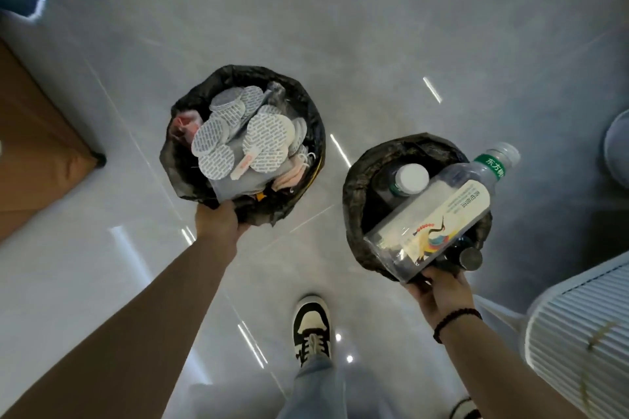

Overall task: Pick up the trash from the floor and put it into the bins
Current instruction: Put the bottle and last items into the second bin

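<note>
Gripping two black-lined bins above the grey floor (374,27): my left hand (218,219) curls on the disc-filled bin (177,143), my right hand (439,286) clasps the bottle-stuffed bin (360,187).

The floor (391,27) is smooth, glossy grey tile that mirrors the lights. Both bins wear crinkled black plastic liners (357,187). The big bottle (439,214) is clear glossy plastic with a printed paper-like label. The round discs (218,139) look matt and papery; the box (37,146) looks like matt brown cardboard.
</note>
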Demonstrator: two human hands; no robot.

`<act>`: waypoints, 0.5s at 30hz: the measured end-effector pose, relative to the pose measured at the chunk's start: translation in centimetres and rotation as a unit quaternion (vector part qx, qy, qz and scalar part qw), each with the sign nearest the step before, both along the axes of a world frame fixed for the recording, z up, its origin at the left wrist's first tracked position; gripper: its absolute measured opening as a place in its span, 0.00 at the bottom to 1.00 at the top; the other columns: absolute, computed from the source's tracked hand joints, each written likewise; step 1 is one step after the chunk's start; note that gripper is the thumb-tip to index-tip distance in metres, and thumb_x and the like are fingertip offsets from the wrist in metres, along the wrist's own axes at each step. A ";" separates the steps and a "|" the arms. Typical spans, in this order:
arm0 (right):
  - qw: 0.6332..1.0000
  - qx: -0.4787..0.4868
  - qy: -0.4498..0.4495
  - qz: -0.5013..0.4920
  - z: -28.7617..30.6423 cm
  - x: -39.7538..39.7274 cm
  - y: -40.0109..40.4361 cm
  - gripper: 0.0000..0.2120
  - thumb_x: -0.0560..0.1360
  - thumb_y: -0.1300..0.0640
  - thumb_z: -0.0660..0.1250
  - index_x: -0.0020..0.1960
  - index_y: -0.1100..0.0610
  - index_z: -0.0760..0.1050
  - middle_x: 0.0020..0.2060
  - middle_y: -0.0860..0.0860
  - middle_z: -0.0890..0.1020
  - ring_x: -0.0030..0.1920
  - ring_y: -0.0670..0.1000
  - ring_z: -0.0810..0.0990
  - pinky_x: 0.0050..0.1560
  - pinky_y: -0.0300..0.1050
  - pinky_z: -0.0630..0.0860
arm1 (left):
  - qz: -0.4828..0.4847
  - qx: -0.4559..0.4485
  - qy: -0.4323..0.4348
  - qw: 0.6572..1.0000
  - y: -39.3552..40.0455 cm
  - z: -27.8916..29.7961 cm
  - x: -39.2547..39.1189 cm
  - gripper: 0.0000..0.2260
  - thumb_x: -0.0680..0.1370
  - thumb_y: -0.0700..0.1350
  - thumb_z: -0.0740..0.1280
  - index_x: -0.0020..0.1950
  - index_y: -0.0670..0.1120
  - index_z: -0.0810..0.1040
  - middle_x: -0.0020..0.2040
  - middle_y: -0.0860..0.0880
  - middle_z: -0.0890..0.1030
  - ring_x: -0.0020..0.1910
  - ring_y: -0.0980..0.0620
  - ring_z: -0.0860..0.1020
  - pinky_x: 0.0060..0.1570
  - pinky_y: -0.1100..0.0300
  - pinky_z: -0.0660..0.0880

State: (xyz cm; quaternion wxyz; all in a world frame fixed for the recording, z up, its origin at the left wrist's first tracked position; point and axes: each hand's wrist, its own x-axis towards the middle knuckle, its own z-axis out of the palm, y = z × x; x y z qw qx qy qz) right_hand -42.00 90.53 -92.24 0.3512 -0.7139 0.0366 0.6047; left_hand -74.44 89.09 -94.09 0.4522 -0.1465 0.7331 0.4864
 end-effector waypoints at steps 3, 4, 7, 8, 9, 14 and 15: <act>1.000 0.017 0.011 -0.011 3.4 -2.7 2.7 0.25 0.73 0.77 0.52 0.60 0.55 0.71 0.60 0.60 0.76 0.49 0.60 0.79 0.45 0.59 0.78 | -0.049 0.014 0.008 0.999 2.0 4.3 -3.2 0.19 0.77 0.34 0.64 0.68 0.46 0.72 0.59 0.43 0.80 0.54 0.43 0.80 0.46 0.51 0.80; 1.000 0.019 0.015 -0.015 5.0 -3.8 4.3 0.25 0.73 0.77 0.52 0.60 0.54 0.70 0.60 0.60 0.76 0.49 0.60 0.79 0.47 0.60 0.77 | -0.058 0.016 0.015 0.998 3.4 6.4 -4.7 0.19 0.76 0.35 0.65 0.67 0.45 0.73 0.58 0.43 0.80 0.54 0.43 0.81 0.44 0.52 0.80; 0.999 0.024 0.022 -0.026 8.0 -5.9 7.4 0.25 0.73 0.76 0.53 0.61 0.54 0.70 0.61 0.62 0.76 0.50 0.62 0.79 0.42 0.57 0.81 | -0.078 0.016 0.026 0.996 6.4 10.0 -7.2 0.20 0.76 0.36 0.67 0.67 0.46 0.73 0.58 0.43 0.81 0.53 0.44 0.82 0.44 0.52 0.81; 0.999 0.023 0.026 -0.029 8.8 -6.5 8.9 0.25 0.73 0.76 0.53 0.62 0.55 0.70 0.61 0.62 0.75 0.50 0.63 0.79 0.40 0.56 0.81 | -0.081 0.020 0.032 0.996 7.8 11.2 -8.0 0.20 0.76 0.36 0.67 0.67 0.46 0.73 0.58 0.43 0.81 0.53 0.44 0.81 0.45 0.52 0.81; 0.999 0.020 0.030 -0.037 9.4 -6.9 9.9 0.25 0.73 0.76 0.53 0.63 0.55 0.70 0.61 0.63 0.75 0.51 0.63 0.78 0.39 0.55 0.81 | -0.085 0.022 0.035 0.996 8.8 12.0 -8.4 0.20 0.76 0.36 0.66 0.68 0.47 0.72 0.59 0.44 0.80 0.53 0.44 0.81 0.47 0.51 0.81; 0.995 0.041 0.066 -0.058 10.3 -9.3 18.3 0.24 0.73 0.76 0.53 0.64 0.58 0.70 0.59 0.62 0.77 0.51 0.62 0.79 0.36 0.55 0.82 | -0.096 0.045 0.047 0.993 17.6 13.5 -10.1 0.22 0.76 0.34 0.65 0.69 0.47 0.71 0.62 0.44 0.79 0.56 0.44 0.80 0.48 0.51 0.80; 0.995 0.035 0.067 -0.060 10.3 -9.6 19.8 0.25 0.73 0.76 0.54 0.65 0.58 0.70 0.59 0.61 0.77 0.53 0.63 0.79 0.37 0.56 0.82 | -0.087 0.039 0.048 0.994 19.2 13.5 -10.1 0.22 0.76 0.34 0.64 0.69 0.47 0.71 0.61 0.43 0.79 0.55 0.44 0.80 0.46 0.52 0.80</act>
